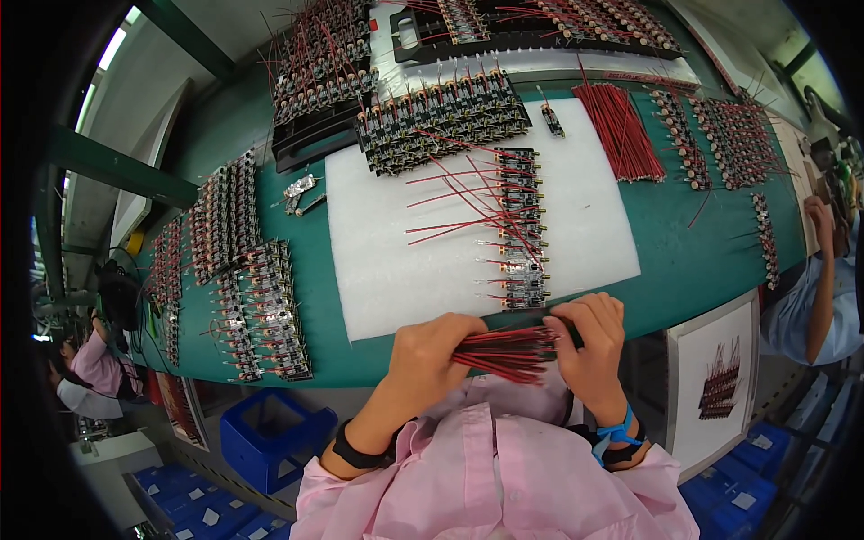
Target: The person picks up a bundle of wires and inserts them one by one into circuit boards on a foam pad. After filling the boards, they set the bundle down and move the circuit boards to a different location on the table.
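A bundle of thin red wires (508, 354) lies level in front of my chest. My left hand (438, 349) is closed around its left end. At the other end, my right hand (592, 346) has its thumb and bent fingers closed against the wire tips; how many wires it pinches is hidden. Just beyond my hands, a column of small black circuit boards (520, 225) lies side by side on a white foam sheet (396, 279). Long red wires stretch leftward from several of the farther boards. The nearest boards show only short leads on their left edge.
Stacked circuit boards (445, 117) stand at the foam's far edge, near a single board (552, 120). A pile of red wires (621, 135) lies right on the green table (666, 225). More wired boards (261, 310) stand left. A blue stool (270, 436) is below; a co-worker's arm (821, 270) shows at right.
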`<state>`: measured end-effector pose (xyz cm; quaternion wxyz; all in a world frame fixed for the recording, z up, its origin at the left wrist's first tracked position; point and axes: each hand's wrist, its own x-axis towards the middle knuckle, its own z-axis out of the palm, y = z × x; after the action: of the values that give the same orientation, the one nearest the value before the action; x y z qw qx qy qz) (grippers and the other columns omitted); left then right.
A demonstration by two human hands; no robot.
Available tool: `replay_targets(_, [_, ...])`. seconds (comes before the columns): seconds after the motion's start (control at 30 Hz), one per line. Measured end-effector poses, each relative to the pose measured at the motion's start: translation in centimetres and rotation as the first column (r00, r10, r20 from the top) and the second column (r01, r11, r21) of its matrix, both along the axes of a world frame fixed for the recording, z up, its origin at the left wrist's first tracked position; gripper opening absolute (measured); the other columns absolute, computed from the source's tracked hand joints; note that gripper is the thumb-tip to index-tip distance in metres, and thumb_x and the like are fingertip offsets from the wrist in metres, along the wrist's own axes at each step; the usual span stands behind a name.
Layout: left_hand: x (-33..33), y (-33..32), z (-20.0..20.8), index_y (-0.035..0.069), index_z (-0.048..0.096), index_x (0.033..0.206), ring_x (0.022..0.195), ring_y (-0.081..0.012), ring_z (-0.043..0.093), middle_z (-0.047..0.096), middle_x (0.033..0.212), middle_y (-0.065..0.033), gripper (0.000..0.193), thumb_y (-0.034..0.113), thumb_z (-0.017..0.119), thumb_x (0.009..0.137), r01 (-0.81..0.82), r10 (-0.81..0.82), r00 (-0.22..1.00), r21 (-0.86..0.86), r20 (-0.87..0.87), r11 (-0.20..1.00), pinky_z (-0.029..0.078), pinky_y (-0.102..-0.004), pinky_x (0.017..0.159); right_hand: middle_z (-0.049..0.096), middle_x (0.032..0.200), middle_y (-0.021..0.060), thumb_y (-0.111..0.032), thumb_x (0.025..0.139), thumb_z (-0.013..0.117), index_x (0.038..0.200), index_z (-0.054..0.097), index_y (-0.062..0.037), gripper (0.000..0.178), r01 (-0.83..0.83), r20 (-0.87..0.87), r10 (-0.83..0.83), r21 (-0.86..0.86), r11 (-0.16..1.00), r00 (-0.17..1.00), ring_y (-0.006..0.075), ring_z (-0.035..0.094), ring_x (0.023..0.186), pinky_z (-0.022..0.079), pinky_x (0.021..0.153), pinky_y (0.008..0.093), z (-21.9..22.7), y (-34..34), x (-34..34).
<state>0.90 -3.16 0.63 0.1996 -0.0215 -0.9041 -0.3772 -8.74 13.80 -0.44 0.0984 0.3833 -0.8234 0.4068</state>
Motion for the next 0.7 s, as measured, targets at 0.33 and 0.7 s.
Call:
replay_targets(0.33, [0.1, 2.6, 0.2, 0.001, 0.05, 0.088, 0.092, -0.0291, 0.051, 0.052, 0.085, -0.0122, 0.038, 0.032, 0.028, 0.091, 0.077, -0.171, 0.983, 0.995, -0.065, 0.061, 0.044, -0.0361, 0.075, 0.051, 0.061, 0.0076, 0.001, 0.064, 0.062, 0.073, 0.055, -0.0008, 0.011, -0.24, 0.362, 0.275, -0.139, 0.961, 0.891, 0.0206, 0.044, 0.05, 0.033, 0.046, 0.0297, 3.6, -2.2, 4.1])
replay_targets(0.7, [0.4, 1.5, 1.1, 0.0, 0.049, 0.1, 0.095, -0.0254, 0.051, 0.052, 0.093, -0.0109, 0.039, 0.033, 0.03, 0.091, -0.063, 0.154, 0.987, 0.993, 0.047, 0.098, 0.041, -0.0407, 0.086, 0.057, 0.067, 0.0122, 0.0, 0.073, 0.054, 0.074, 0.053, 0.0024, 0.002, -0.252, 0.469, 0.297, -0.157, 0.955, 0.832, 0.0144, 0.048, 0.046, 0.037, 0.044, 0.024, 2.8, -0.3, 2.5])
